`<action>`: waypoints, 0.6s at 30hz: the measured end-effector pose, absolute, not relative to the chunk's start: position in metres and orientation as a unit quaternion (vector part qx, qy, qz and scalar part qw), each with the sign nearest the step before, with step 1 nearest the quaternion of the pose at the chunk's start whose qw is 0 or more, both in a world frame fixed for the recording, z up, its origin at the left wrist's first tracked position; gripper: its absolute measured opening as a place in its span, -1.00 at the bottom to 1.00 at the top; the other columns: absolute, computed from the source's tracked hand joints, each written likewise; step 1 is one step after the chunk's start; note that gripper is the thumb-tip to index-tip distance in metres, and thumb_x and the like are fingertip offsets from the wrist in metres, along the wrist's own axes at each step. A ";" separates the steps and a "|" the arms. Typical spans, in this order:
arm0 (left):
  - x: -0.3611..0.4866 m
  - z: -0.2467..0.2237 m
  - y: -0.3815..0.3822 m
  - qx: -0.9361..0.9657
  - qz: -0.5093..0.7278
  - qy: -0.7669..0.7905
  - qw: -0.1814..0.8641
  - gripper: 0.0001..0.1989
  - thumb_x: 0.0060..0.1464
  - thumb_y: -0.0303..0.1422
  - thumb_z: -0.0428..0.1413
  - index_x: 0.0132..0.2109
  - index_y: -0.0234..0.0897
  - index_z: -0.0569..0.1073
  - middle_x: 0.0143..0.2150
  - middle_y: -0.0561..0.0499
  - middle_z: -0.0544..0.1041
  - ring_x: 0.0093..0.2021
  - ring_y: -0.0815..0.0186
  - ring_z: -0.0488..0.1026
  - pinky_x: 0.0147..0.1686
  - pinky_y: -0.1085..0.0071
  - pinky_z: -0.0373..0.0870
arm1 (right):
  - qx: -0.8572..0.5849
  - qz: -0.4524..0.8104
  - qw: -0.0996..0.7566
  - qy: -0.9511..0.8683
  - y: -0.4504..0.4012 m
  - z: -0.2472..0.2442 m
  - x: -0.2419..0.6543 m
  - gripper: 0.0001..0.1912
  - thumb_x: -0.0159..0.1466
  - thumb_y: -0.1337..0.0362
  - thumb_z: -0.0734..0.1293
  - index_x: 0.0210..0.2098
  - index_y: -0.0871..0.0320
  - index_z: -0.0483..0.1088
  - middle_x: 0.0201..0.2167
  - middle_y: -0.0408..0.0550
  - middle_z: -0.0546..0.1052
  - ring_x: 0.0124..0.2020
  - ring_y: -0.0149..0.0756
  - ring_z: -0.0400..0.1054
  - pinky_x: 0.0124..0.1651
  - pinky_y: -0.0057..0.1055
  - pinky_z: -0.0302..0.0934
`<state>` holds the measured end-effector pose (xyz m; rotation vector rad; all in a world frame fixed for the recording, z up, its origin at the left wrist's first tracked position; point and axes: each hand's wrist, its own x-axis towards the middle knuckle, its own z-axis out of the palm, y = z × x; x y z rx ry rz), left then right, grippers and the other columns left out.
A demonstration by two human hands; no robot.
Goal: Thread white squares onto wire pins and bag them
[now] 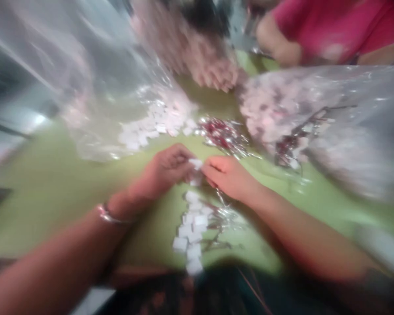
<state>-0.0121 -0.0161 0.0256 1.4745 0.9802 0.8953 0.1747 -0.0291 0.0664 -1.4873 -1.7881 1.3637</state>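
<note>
My left hand is closed, its fingertips pinching a small white piece over the green table. From the other side my right hand meets it, fingers pinched at the same piece; a thin metallic strand hangs below. Just under both hands lies a column of white square pieces with thin shiny strands stretching to the right. Beyond the hands sit a heap of red and silver items and a scatter of loose white pieces. Blur hides finer detail.
A large clear plastic bag stands at the left. Another bag with pale pink pieces lies at the right, dark-stranded items on it. A pink bundle is behind. A person in a pink shirt is across the table.
</note>
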 end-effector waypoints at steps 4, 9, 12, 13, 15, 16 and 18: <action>-0.009 0.020 -0.014 0.602 0.372 0.394 0.586 -0.82 0.11 -0.32 0.17 -0.23 -0.33 0.37 -0.49 0.05 0.53 -0.53 0.43 0.45 -0.51 0.52 0.39 | -0.526 0.464 0.197 -0.685 -0.026 0.067 0.175 -0.63 0.28 0.25 0.22 -0.65 0.14 0.19 -0.70 -0.29 0.31 -0.66 -0.54 0.11 -0.50 -0.49 0.02; -0.011 0.030 -0.016 0.699 0.330 0.393 0.498 -0.84 0.09 -0.30 0.18 -0.24 -0.31 0.45 -0.38 -0.02 0.57 -0.40 0.37 0.49 -0.37 0.46 0.43 | -0.439 0.478 0.010 -0.760 -0.013 0.088 0.198 -0.65 0.27 0.24 0.23 -0.63 0.15 0.32 -0.68 -0.24 0.39 -0.64 -0.51 0.20 -0.44 -0.45 0.08; -0.014 0.046 -0.018 0.811 0.244 0.342 0.407 -0.85 0.11 -0.29 0.14 -0.32 -0.28 0.51 -0.34 -0.04 0.56 -0.31 0.33 0.48 -0.23 0.38 0.41 | -0.362 0.497 -0.114 -0.780 -0.004 0.099 0.219 -0.69 0.28 0.20 0.22 -0.56 0.13 0.41 -0.71 -0.25 0.36 -0.66 -0.47 0.22 -0.46 -0.43 0.08; -0.013 0.051 -0.018 0.836 0.222 0.334 0.374 -0.83 0.12 -0.28 0.13 -0.35 -0.27 0.52 -0.33 -0.04 0.55 -0.29 0.32 0.47 -0.20 0.36 0.40 | -0.367 0.484 -0.119 -0.786 -0.001 0.100 0.224 -0.68 0.27 0.18 0.22 -0.55 0.13 0.41 -0.70 -0.23 0.38 -0.65 -0.46 0.23 -0.46 -0.42 0.08; -0.007 0.058 -0.016 0.861 0.216 0.350 0.298 -0.79 0.14 -0.23 0.10 -0.31 -0.26 0.54 -0.29 -0.05 0.55 -0.23 0.28 0.45 -0.12 0.29 0.37 | -0.438 0.409 -0.061 -0.798 0.006 0.096 0.231 -0.68 0.28 0.16 0.21 -0.53 0.14 0.43 -0.62 -0.17 0.44 -0.59 -0.42 0.26 -0.44 -0.40 0.10; -0.002 0.060 -0.014 0.868 0.215 0.359 0.267 -0.77 0.15 -0.21 0.08 -0.24 -0.25 0.54 -0.23 -0.07 0.55 -0.18 0.25 0.45 -0.07 0.25 0.35 | -0.486 0.353 -0.012 -0.799 0.011 0.092 0.232 -0.69 0.28 0.16 0.20 -0.49 0.14 0.44 -0.55 -0.13 0.48 -0.54 -0.39 0.29 -0.41 -0.38 0.12; 0.011 0.060 -0.011 0.885 0.202 0.352 0.231 -0.71 0.17 -0.18 0.05 -0.10 -0.25 0.52 -0.11 -0.10 0.54 -0.08 0.19 0.42 0.01 0.19 0.30 | -0.564 0.228 0.088 -0.789 0.023 0.081 0.230 -0.72 0.29 0.16 0.19 -0.32 0.16 0.47 -0.36 -0.03 0.53 -0.36 -0.29 0.36 -0.27 -0.33 0.17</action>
